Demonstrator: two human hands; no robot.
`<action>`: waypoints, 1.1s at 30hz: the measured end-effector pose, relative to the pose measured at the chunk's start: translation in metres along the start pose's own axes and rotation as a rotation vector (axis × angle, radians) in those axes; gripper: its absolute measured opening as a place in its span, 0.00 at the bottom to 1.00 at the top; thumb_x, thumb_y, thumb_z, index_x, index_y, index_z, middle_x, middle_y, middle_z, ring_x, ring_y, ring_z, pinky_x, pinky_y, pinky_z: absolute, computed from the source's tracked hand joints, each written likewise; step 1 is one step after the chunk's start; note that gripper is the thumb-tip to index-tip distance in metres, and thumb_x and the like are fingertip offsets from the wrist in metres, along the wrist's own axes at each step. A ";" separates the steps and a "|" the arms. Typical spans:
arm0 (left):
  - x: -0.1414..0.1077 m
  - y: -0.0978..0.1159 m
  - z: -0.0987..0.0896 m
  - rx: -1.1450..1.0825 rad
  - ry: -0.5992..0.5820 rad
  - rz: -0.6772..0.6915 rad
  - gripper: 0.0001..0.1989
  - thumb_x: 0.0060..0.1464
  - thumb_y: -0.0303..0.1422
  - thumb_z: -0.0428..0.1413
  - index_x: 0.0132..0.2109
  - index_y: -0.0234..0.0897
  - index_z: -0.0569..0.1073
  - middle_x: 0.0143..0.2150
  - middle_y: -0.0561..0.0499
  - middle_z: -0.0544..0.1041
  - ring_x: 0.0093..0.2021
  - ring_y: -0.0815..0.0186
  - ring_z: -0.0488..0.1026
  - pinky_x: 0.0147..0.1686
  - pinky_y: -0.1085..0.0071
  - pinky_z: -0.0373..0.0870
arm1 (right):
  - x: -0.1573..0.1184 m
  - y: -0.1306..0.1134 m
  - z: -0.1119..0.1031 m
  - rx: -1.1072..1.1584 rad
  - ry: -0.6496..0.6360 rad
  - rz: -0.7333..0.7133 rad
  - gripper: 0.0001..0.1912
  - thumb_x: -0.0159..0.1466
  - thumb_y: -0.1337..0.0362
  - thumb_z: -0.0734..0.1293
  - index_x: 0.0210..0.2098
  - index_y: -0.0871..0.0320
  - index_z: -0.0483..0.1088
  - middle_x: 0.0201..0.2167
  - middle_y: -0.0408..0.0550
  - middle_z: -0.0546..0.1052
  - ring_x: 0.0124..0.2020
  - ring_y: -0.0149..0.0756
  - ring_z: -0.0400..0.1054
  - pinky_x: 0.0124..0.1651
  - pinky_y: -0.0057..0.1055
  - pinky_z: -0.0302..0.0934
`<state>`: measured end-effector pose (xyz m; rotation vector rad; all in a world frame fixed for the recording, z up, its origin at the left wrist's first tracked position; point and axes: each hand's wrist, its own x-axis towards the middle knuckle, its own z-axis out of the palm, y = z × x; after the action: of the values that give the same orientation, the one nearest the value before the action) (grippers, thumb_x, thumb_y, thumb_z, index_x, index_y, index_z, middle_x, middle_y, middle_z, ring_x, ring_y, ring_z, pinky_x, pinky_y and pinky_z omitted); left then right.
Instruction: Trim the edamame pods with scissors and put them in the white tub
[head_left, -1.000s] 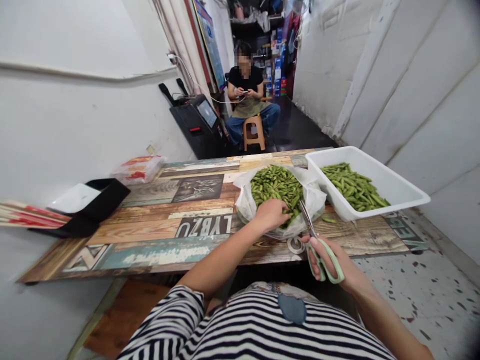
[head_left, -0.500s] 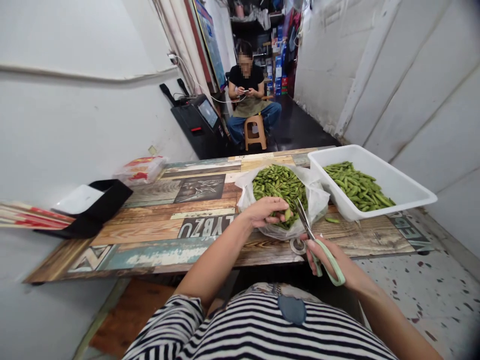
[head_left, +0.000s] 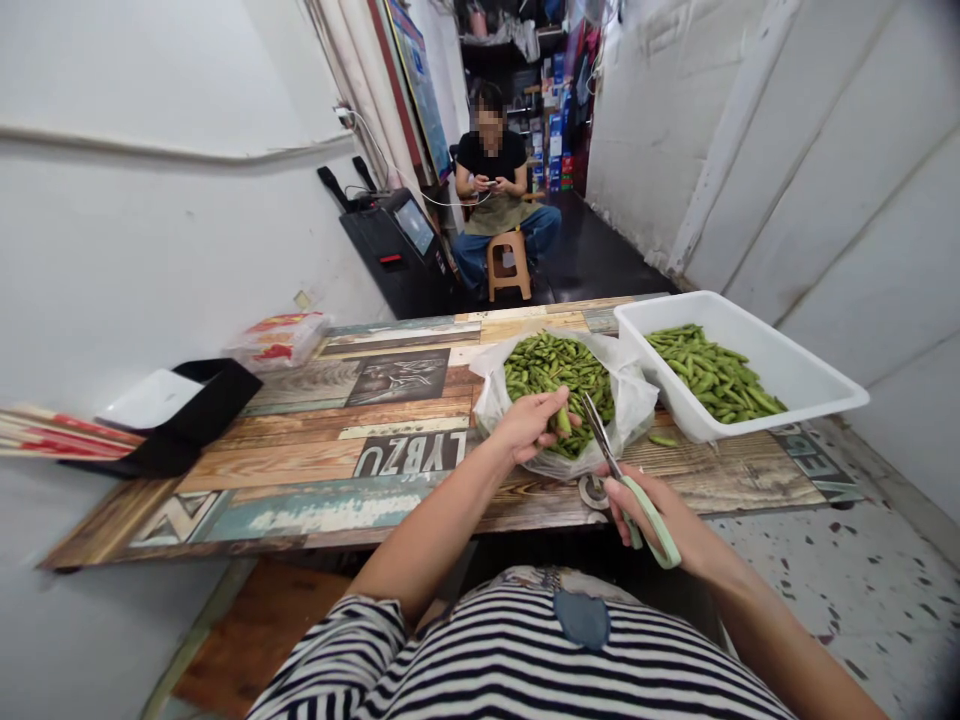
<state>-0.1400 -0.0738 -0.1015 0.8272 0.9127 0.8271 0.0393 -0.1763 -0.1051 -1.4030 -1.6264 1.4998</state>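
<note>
Between the thumb and fingers of my left hand (head_left: 531, 424) is a green soybean pod (head_left: 562, 420), held above the near side of a white plastic bag (head_left: 491, 395). The bag lies with its mouth wide and is full of green pods (head_left: 555, 362). My right hand (head_left: 649, 510) is closed round the pale green handles of a pair of scissors (head_left: 609, 450). Their blades point up and away from me, slightly parted, with the tips just right of the pod.
Right of the bag stands a white plastic tub (head_left: 810, 375) holding more pods. One loose pod (head_left: 661, 440) lies on the table (head_left: 300, 465). At left are a black holder (head_left: 217, 400) with chopsticks and a plastic packet (head_left: 277, 340). Beyond the table a person (head_left: 491, 170) sits behind a stool (head_left: 510, 265).
My left hand has shifted slightly left and up, and the pod now stands more upright in its fingers. The scissors have moved a little left, staying close to the pod.
</note>
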 end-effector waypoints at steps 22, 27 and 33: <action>-0.013 -0.002 0.001 0.224 0.090 0.157 0.18 0.37 0.41 0.65 0.26 0.31 0.69 0.15 0.59 0.61 0.16 0.79 0.54 0.16 0.79 0.45 | 0.004 0.007 -0.002 -0.121 0.043 -0.067 0.21 0.63 0.46 0.58 0.43 0.57 0.66 0.17 0.37 0.65 0.17 0.29 0.61 0.22 0.25 0.57; -0.017 0.002 0.001 0.424 0.061 0.164 0.17 0.40 0.42 0.63 0.26 0.31 0.71 0.13 0.59 0.61 0.15 0.78 0.53 0.17 0.77 0.47 | 0.001 -0.001 -0.006 -0.133 0.016 -0.074 0.21 0.63 0.47 0.59 0.42 0.58 0.67 0.15 0.37 0.64 0.16 0.28 0.59 0.21 0.24 0.55; -0.018 0.007 -0.002 0.463 -0.047 0.086 0.16 0.42 0.41 0.62 0.26 0.30 0.71 0.13 0.58 0.61 0.13 0.79 0.52 0.15 0.78 0.45 | -0.001 -0.002 -0.010 -0.088 0.009 -0.028 0.17 0.60 0.49 0.63 0.29 0.58 0.65 0.11 0.35 0.60 0.12 0.25 0.55 0.15 0.22 0.48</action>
<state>-0.1503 -0.0857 -0.0902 1.2895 1.0494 0.6734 0.0474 -0.1729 -0.1008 -1.4252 -1.7182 1.4203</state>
